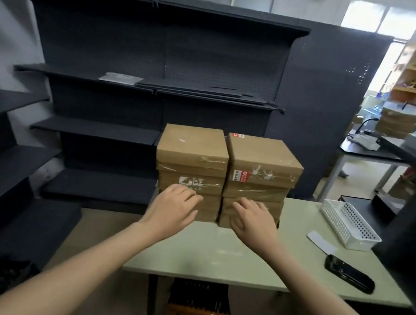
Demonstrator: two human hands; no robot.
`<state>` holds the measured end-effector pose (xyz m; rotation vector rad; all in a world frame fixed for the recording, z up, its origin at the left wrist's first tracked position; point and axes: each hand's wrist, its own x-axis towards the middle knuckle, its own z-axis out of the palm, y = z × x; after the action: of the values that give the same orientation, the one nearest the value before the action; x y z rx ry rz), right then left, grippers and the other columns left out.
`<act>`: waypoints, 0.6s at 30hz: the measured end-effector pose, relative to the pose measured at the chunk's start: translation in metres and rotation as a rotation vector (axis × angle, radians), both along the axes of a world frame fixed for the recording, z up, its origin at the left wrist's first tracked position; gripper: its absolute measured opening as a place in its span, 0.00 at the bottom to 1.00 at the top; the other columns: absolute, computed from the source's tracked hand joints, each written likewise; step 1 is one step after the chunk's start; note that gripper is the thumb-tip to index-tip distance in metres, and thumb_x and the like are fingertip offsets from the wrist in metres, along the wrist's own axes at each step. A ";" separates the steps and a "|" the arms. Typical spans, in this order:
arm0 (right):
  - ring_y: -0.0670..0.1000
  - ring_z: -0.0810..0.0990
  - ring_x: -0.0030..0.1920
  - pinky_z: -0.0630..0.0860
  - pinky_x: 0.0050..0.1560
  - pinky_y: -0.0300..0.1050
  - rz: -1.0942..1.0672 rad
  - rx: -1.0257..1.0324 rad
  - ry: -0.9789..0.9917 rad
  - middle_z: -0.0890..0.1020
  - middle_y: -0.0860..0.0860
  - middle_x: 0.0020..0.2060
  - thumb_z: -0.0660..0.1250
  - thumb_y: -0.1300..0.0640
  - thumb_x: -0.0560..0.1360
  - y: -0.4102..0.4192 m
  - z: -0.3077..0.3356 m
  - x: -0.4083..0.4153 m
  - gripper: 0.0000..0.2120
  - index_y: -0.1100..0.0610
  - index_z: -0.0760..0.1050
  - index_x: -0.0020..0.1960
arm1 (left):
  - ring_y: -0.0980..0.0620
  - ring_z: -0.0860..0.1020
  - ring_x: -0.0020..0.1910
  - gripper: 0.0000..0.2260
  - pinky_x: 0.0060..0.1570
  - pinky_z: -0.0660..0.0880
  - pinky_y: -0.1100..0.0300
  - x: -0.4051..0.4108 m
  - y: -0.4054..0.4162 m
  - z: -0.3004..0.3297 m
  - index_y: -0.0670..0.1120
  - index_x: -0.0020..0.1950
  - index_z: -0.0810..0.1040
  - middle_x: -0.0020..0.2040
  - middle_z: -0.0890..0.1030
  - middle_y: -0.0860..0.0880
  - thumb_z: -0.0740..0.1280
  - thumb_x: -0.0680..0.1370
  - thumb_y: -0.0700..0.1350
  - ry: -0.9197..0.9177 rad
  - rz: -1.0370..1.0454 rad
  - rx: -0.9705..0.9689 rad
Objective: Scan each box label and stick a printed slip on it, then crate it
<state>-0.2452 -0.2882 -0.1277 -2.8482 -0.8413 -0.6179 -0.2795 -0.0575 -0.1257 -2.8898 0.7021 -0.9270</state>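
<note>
Neither grip holds anything: I see my left hand (174,206) and my right hand (254,222) both reaching forward with fingers loosely spread, fingertips at the near faces of the boxes. Whether they touch the cardboard I cannot tell.

Count, near to far:

1. One wooden stool (198,311) under the tabletop (213,255).
2. One black handheld scanner (349,273) lying flat near the right edge of the tabletop, long axis running from near-right to far-left.
3. One white slip (321,242) lying flat just beyond the scanner.
4. One white perforated basket (350,225) at the far right of the tabletop, just beside the slip.
5. Two stacks of brown cardboard boxes, side by side and touching, at the far edge of the tabletop. The left stack (190,171) shows at least three boxes; the right stack (260,181) likewise. The lower boxes are partly hidden behind my hands, so the exact count is uncertain. Each top box lies flat, long axis pointing away from me. A red-and-white label (241,175) sits on the near face of the right top box.
6. One dark shelving unit (152,89) stands behind the stacks.
</note>
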 end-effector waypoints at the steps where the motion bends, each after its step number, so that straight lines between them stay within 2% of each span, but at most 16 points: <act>1: 0.55 0.80 0.46 0.74 0.48 0.48 -0.023 -0.005 0.006 0.80 0.50 0.47 0.68 0.56 0.71 -0.006 0.004 0.011 0.08 0.55 0.78 0.50 | 0.52 0.79 0.50 0.12 0.55 0.74 0.56 0.016 -0.007 0.004 0.47 0.55 0.80 0.50 0.81 0.51 0.70 0.73 0.48 0.006 -0.010 -0.008; 5: 0.55 0.76 0.58 0.69 0.58 0.48 -0.085 -0.010 0.029 0.78 0.51 0.57 0.63 0.53 0.76 -0.025 0.020 0.058 0.14 0.55 0.75 0.60 | 0.50 0.79 0.53 0.15 0.57 0.74 0.55 0.076 -0.031 0.021 0.47 0.59 0.79 0.52 0.81 0.49 0.69 0.74 0.50 0.031 -0.016 -0.047; 8: 0.53 0.74 0.63 0.67 0.63 0.47 -0.122 -0.014 0.028 0.75 0.50 0.62 0.61 0.52 0.78 -0.034 0.030 0.094 0.17 0.54 0.72 0.65 | 0.49 0.76 0.60 0.21 0.64 0.69 0.53 0.116 -0.046 0.031 0.48 0.66 0.74 0.60 0.79 0.48 0.66 0.75 0.54 0.087 -0.007 -0.049; 12: 0.51 0.71 0.65 0.64 0.66 0.46 -0.190 0.012 0.036 0.74 0.49 0.65 0.60 0.51 0.79 -0.044 0.035 0.135 0.19 0.51 0.69 0.69 | 0.50 0.68 0.68 0.26 0.71 0.59 0.54 0.169 -0.059 0.033 0.49 0.73 0.65 0.68 0.71 0.48 0.59 0.78 0.58 0.117 -0.001 -0.026; 15: 0.50 0.71 0.66 0.63 0.67 0.46 -0.216 0.046 0.022 0.73 0.48 0.67 0.59 0.51 0.79 -0.057 0.035 0.161 0.19 0.50 0.69 0.70 | 0.49 0.65 0.71 0.26 0.73 0.55 0.53 0.205 -0.071 0.032 0.48 0.74 0.64 0.71 0.69 0.47 0.58 0.79 0.58 0.139 -0.010 -0.037; 18: 0.49 0.69 0.68 0.63 0.68 0.45 -0.242 0.081 0.018 0.70 0.47 0.69 0.59 0.50 0.80 -0.075 0.034 0.181 0.20 0.49 0.67 0.71 | 0.49 0.66 0.71 0.25 0.73 0.54 0.52 0.233 -0.082 0.029 0.48 0.74 0.64 0.70 0.70 0.47 0.58 0.79 0.58 0.138 0.018 -0.043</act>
<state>-0.0639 -0.3634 -0.0939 -2.8982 -0.4597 -0.6349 -0.0469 -0.1395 -0.0971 -3.0157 0.6718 -0.7562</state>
